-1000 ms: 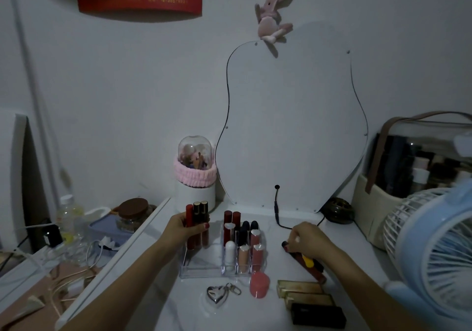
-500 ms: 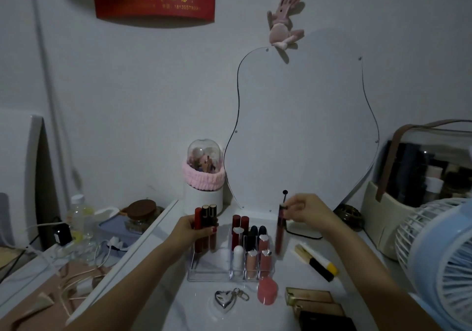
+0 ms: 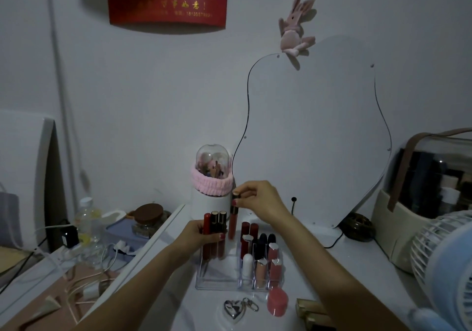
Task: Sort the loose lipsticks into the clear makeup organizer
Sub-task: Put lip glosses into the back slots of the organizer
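1. Lipsticks point(image 3: 260, 254) stand upright in the small right cells of the clear organizer point(image 3: 217, 283) on the white table point(image 3: 357, 274).
2. Left hand point(image 3: 198, 236) grips three tubes point(image 3: 214, 231) in the large left compartment.
3. Right hand point(image 3: 258, 200) pinches a red gloss tube point(image 3: 233, 222), now carried leftward beside them.

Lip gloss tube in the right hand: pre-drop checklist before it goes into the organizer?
1. Right hand grip on the lip gloss tube: pinched at the black cap, ok.
2. Tube orientation: upright, cap up, ok.
3. Left hand holding the three standing tubes together at the left of the open compartment: ok.
4. Free space beside those three in the clear makeup organizer: ok.
5. Tube bottom inside the organizer wall yet: cannot tell.
6. Small slots on the right mostly filled with lipsticks; avoid them: ok.
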